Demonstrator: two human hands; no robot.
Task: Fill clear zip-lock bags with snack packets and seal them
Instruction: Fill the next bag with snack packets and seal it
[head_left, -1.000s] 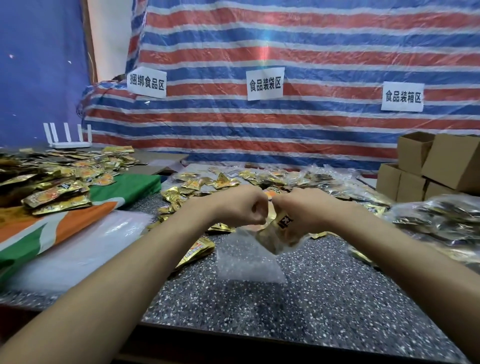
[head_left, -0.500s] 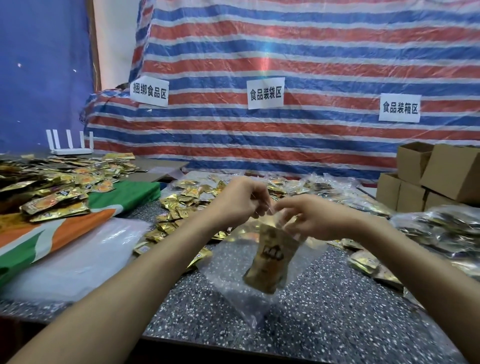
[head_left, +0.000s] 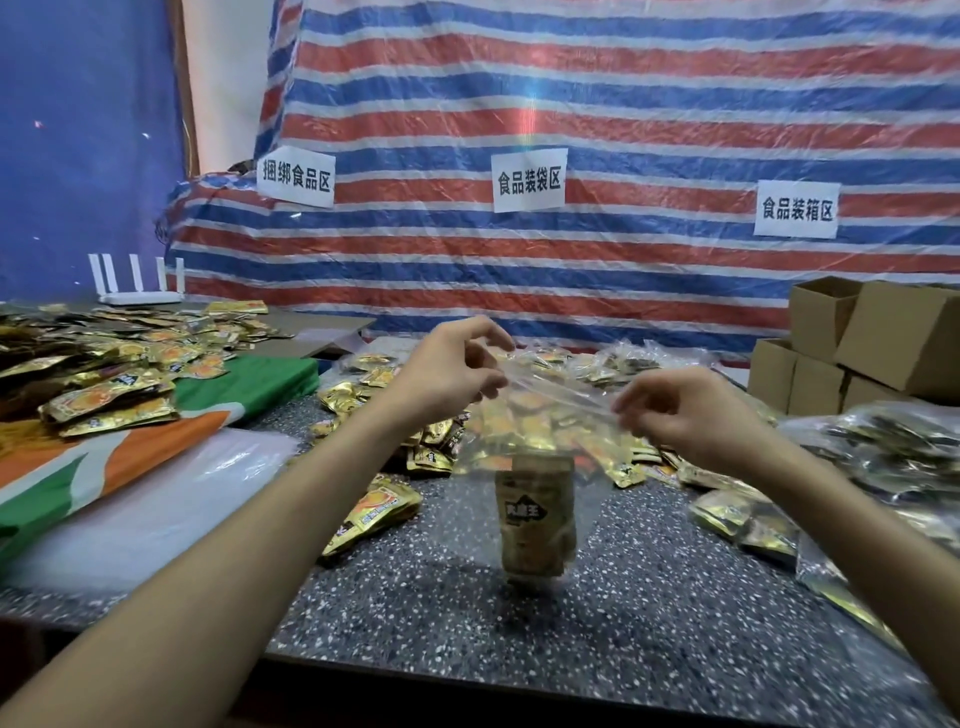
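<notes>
- Holds a clear bag (head_left: 550, 410) up over the speckled table (head_left: 571, 639), with the top edge stretched between both hands.
- Pinches the bag's left corner with the left hand (head_left: 452, 374), finger and thumb closed on the plastic.
- Pinches the right corner with the right hand (head_left: 691, 410), fingers curled onto the edge.
- Carries one packet (head_left: 535, 519) upright at the bag's bottom. Gold-brown, with a dark band of pale Chinese characters, too blurred to read.
- Faces three white signs on the striped tarp (head_left: 597, 104): 捆绑食品区 (head_left: 296, 176) at left, 食品装袋区 (head_left: 529, 179) in the middle, 食品装箱区 (head_left: 797, 209) at right.
- Works among loose packets (head_left: 379, 512) strewn on the table beside and behind the bag.
- Shows a further heap (head_left: 104, 374) of gold packets at far left, partly on a green-and-orange cloth (head_left: 249, 384).
- Shows filled bags (head_left: 883, 447) piled at right, near brown boxes (head_left: 852, 343) — and a white router (head_left: 137, 291) far left by the blue wall.
</notes>
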